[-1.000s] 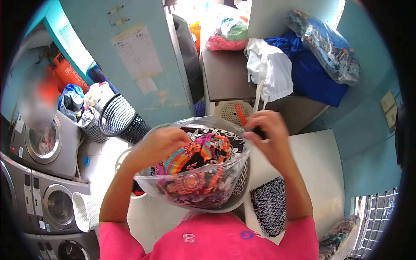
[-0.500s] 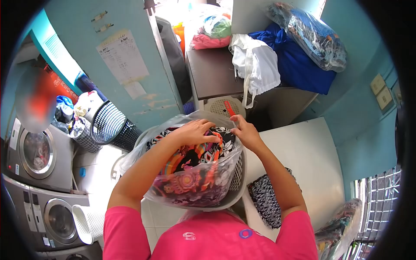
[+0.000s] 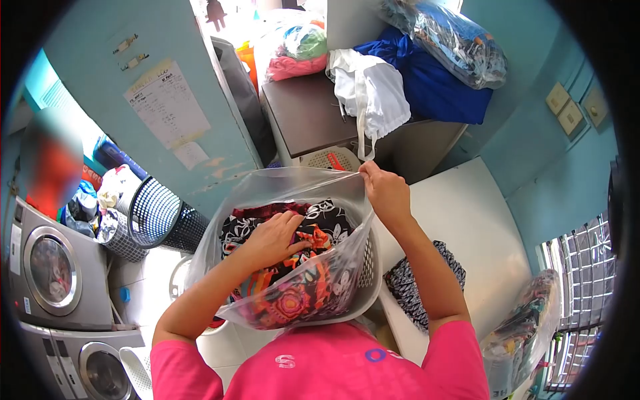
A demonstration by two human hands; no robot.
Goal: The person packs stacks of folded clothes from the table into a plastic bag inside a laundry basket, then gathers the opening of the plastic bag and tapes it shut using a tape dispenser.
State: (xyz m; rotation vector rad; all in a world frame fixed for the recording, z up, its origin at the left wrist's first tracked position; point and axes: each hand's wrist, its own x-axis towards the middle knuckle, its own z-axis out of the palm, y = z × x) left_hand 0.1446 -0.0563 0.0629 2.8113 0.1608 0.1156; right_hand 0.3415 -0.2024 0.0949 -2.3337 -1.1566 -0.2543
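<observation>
A clear plastic bag (image 3: 230,200) lines a white laundry basket (image 3: 369,293) in front of my chest. Inside the bag lie folded patterned clothes (image 3: 293,297), orange, black and pink, some with white flower prints. My left hand (image 3: 273,237) rests on top of these clothes with its fingers stretched out, holding nothing. At the far right corner, my right hand (image 3: 388,193) pinches the rim of the plastic bag and pulls it up taut. A folded black-and-white zigzag cloth (image 3: 417,283) sits under my right forearm on the white table.
To the right is the white table (image 3: 460,213). Behind stands a brown-topped desk (image 3: 300,113) with a white drawstring bag (image 3: 373,87) and blue cloth (image 3: 440,87). Washing machines (image 3: 53,267) and a black basket (image 3: 155,212) are at left, near a person (image 3: 50,167).
My right hand has lifted the bag's rim upward, and the bag's mouth stands wider. My left hand has slid left and down across the clothes. The view has shifted slightly.
</observation>
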